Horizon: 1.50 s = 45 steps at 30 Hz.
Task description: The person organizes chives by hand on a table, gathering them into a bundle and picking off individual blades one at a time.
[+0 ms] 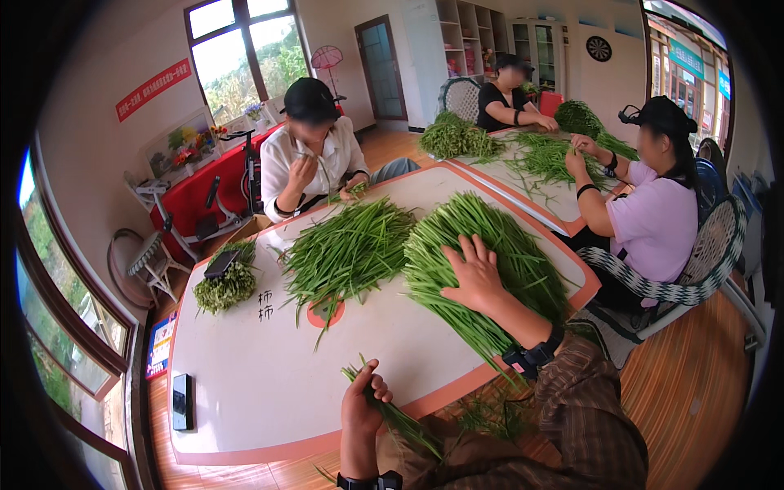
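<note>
A small bunch of long green chive-like stalks (404,424) is gripped in the fist of my left hand (362,404), at the near edge of the white table (269,392). Its cut ends poke up above my thumb, and the rest trails down toward my lap. My right hand (474,275) lies palm down, fingers spread, on a large heap of the same stalks (490,214) at the table's right side. The palm's contact with the heap is hidden. Left of this heap lies a looser pile of stalks (352,245).
A dark phone-like device (222,263) rests on a budded bundle (225,291). A phone (182,402) lies at the left edge. One person (315,147) sits across; two others (649,196) work at the adjoining table (554,205). Loose stalks (490,416) hang below the near edge.
</note>
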Tool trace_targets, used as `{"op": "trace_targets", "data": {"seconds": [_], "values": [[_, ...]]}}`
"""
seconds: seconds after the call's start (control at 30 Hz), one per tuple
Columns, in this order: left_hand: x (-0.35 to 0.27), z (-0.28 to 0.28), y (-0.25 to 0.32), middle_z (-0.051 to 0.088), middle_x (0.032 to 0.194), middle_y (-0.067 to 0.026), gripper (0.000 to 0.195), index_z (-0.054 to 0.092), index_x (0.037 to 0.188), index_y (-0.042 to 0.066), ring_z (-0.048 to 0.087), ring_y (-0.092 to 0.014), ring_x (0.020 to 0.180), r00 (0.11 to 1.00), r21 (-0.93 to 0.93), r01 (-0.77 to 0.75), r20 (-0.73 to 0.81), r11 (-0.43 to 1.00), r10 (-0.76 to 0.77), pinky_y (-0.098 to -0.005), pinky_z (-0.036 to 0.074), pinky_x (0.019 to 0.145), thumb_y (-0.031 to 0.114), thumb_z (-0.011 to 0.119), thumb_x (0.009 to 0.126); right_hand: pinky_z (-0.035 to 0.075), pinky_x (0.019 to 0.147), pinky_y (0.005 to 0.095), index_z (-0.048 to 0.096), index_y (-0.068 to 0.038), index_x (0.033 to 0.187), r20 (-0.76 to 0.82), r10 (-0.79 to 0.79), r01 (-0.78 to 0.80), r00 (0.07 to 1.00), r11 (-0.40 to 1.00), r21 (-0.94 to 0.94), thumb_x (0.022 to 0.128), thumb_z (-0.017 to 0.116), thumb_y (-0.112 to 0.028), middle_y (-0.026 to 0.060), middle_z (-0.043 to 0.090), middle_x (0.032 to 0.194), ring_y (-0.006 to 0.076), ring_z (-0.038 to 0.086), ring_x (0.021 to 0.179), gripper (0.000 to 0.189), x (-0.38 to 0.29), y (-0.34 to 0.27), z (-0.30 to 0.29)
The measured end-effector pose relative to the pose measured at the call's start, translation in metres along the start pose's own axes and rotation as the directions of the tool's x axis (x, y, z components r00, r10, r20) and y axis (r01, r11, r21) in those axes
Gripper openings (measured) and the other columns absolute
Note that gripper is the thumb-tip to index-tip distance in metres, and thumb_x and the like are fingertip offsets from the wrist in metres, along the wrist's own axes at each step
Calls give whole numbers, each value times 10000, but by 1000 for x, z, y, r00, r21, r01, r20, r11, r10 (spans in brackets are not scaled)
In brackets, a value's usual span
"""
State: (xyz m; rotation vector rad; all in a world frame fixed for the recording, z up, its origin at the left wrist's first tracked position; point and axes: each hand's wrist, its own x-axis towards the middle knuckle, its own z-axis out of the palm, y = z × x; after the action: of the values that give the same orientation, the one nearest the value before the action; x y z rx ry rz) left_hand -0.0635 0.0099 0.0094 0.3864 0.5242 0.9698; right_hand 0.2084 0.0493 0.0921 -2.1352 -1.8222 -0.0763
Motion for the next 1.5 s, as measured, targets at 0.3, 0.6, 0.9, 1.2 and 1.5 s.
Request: {"op": "trace_targets", "data": {"seconds": [0.3, 0.6, 0.9, 1.2, 1.5], "values": [[-1, 5, -3, 375, 594, 17, 173, 493, 999, 62, 342, -91, 511, 1000, 42, 0, -29, 999, 1, -237, 313, 480, 184, 467, 880, 269, 913, 492, 624, -79, 872, -318, -134, 154, 939, 987, 39, 728, 635, -223, 120, 455, 1198, 339, 289, 1201, 204, -16, 9, 17], [0, -1, -3, 392, 598, 5, 185, 493, 1014, 48, 343, -87, 497, 998, -7, 34, 44, 999, -34, -227, 303, 454, 167, 470, 874, 369, 796, 402, 634, -86, 755, 38, -332, 326, 943, 939, 111, 699, 625, -238, 89, 569, 823, 281, 481, 880, 162, -16, -34, 49], [-5, -2, 1, 386, 592, 4, 193, 486, 1019, 40, 333, -85, 484, 999, -10, 27, 25, 1000, -26, -224, 295, 442, 169, 465, 876, 405, 757, 393, 623, -67, 718, 59, -333, 338, 941, 936, -99, 657, 629, -210, 110, 568, 801, 300, 489, 859, 155, -19, -29, 80], [-5, -1, 0, 370, 587, 11, 216, 481, 1047, 40, 320, -82, 477, 999, -13, 36, 11, 999, -36, -220, 288, 442, 171, 468, 876, 433, 672, 372, 623, -26, 721, -67, -335, 335, 940, 869, 364, 696, 607, -157, 115, 583, 758, 278, 534, 746, 134, -14, -25, 57], [6, 26, 1, 299, 547, 50, 303, 470, 1115, 44, 259, -79, 458, 999, 128, -31, 47, 991, 26, -224, 262, 448, 226, 512, 876, 434, 602, 237, 568, 12, 899, 224, -479, 37, 849, 478, 878, 811, 577, -145, 63, 614, 722, 90, 532, 634, 180, -48, -71, 49]]}}
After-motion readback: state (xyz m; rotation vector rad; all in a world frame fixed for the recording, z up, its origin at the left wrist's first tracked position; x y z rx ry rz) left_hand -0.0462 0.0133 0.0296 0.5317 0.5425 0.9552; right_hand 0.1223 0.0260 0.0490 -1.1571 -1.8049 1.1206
